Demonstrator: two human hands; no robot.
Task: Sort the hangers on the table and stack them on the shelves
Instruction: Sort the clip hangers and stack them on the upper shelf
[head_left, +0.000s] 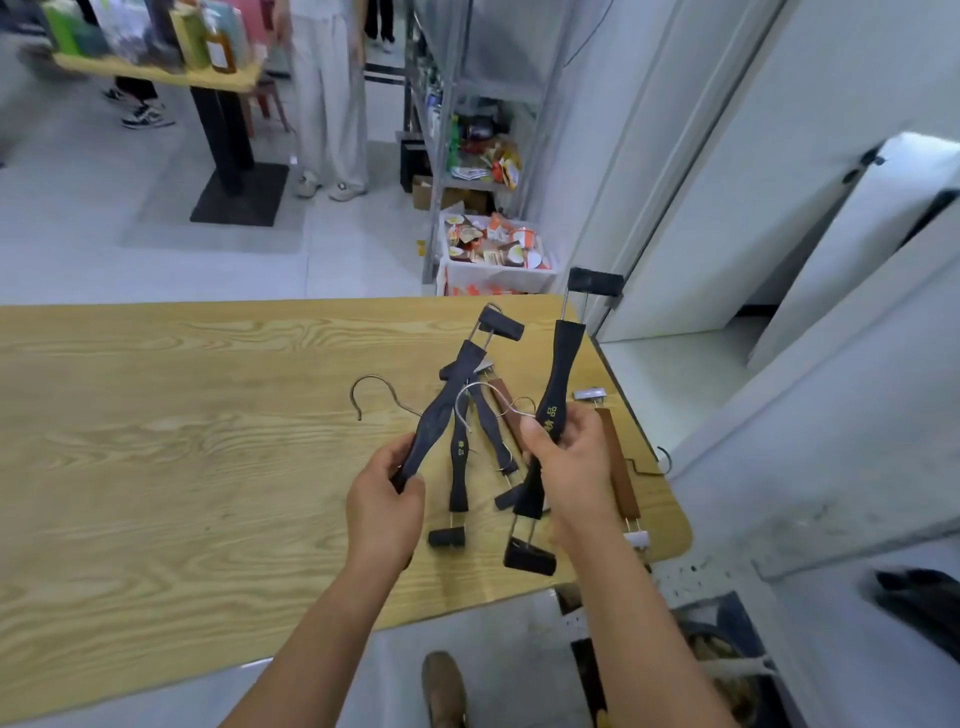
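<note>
My left hand grips the lower end of a black clip hanger whose wire hook points left over the wooden table. In my right hand is the middle of a second black clip hanger, held upright, with gold lettering and a clip at each end. Between my hands two more black hangers lie on the table. A brown wooden clip hanger lies to the right near the table's edge. Another brown one is partly hidden under the black ones.
A metal shelf rack with packets and bottles stands behind the table's far right corner, above a white bin of snack packets. People stand by a second table at the back left. White panels line the right side.
</note>
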